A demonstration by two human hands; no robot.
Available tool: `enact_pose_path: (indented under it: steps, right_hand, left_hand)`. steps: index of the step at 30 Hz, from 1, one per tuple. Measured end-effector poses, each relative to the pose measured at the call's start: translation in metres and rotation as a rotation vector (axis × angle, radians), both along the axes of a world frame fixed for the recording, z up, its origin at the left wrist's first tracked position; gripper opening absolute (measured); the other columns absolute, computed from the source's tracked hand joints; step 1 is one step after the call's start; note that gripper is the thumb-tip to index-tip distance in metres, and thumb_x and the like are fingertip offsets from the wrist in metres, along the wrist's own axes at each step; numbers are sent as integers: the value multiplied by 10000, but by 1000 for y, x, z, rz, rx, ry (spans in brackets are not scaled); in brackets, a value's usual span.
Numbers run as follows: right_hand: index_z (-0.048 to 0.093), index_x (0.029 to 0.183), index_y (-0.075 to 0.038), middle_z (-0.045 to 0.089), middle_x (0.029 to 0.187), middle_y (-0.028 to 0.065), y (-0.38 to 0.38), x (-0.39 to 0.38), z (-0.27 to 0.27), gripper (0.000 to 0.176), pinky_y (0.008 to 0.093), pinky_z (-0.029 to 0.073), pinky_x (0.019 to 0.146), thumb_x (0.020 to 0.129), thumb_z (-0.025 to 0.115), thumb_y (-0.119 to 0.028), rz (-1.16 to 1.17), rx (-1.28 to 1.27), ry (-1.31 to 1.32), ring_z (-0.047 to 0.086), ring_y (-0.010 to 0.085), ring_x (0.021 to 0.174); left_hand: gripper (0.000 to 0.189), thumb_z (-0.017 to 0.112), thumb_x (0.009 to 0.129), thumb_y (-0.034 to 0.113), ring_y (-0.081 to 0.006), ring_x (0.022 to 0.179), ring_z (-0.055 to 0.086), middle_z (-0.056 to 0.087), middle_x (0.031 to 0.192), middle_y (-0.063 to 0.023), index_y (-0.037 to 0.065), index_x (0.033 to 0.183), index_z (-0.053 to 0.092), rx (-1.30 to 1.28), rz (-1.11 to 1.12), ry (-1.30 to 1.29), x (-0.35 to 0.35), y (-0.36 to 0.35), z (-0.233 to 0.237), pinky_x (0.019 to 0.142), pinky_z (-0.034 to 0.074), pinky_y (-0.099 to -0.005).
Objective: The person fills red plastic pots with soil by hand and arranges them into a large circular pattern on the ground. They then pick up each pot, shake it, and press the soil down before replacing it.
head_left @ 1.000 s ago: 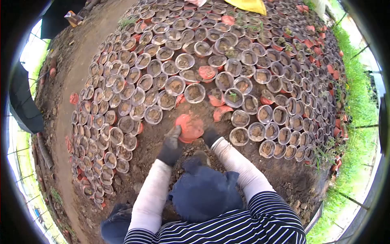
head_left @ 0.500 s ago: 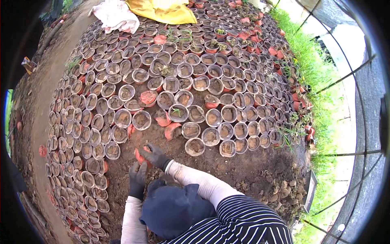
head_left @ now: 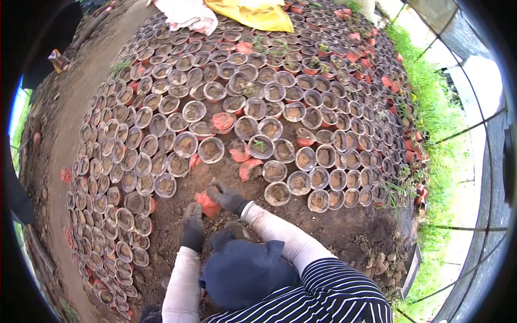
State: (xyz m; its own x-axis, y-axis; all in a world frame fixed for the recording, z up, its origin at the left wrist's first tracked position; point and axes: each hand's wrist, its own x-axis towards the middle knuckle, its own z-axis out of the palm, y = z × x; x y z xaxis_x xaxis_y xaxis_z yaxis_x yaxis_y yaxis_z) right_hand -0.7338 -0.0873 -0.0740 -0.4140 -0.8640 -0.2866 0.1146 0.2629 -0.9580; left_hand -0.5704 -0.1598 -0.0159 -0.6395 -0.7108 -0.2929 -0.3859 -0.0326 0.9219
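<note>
A crumpled red plastic pot is between my two gloved hands, low in the middle of the view. My right hand, in a dark grey glove, has its fingers closed on the pot's upper right side. On the left, my left hand is at the pot's lower left edge, its fingers close together; whether they grip it is hard to tell. Just beyond lie torn red pot pieces on the soil, and a stack of red pots sits among the soil-filled pots.
Rows of soil-filled pots spread ahead and to both sides. A yellow sheet and a white cloth lie at the top. Clods of earth and grass are on the right. A dark cap covers the bottom middle.
The view has shifted, so the pots appear farther right. The red pot between my hands now shows wider and more spread out than before.
</note>
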Motion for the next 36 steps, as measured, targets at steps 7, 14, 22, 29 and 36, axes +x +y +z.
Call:
enact_pose_path:
  steps: [7,14,22,29,36]
  right_hand:
    - [599,1085,-93,533,1195,143,10,4,-10,395,399,468,856,729,677,-247,-149,-223,629,564,318,1019]
    - [594,1097,-152,532,1094,143,11,-6,30,371,472,439,872,732,642,-192,-114,-207,1013,508,369,1057]
    - [527,1223,-98,546,1172,157,23,-14,6,554,439,437,910,707,699,-209,140,-70,893,529,355,1079]
    - [572,1167,-59,584,1161,167,3,2,28,493,418,431,947,743,717,-265,165,-304,563,555,335,1083]
    - [541,1207,-51,573,1137,115,12,19,40,456,338,444,917,808,688,-217,47,-138,96,555,209,1063]
  left_hand:
    - [284,516,973,282,-97,884,551,604,976,-6,37,1088,601,103,104,60,24,11,-29,785,459,-256]
    - [232,541,956,240,-105,860,575,606,964,3,70,1108,587,541,302,89,36,7,-25,761,480,-248]
    - [395,540,959,319,-137,908,587,612,1055,-40,28,1226,535,472,353,41,18,0,-19,802,492,-289]
    - [516,414,978,489,-144,973,610,643,1068,-71,60,1242,524,736,123,21,2,-18,11,886,480,-322]
    - [459,388,1010,360,-187,994,615,650,1086,-93,15,1302,466,714,52,379,8,3,-41,916,471,-315]
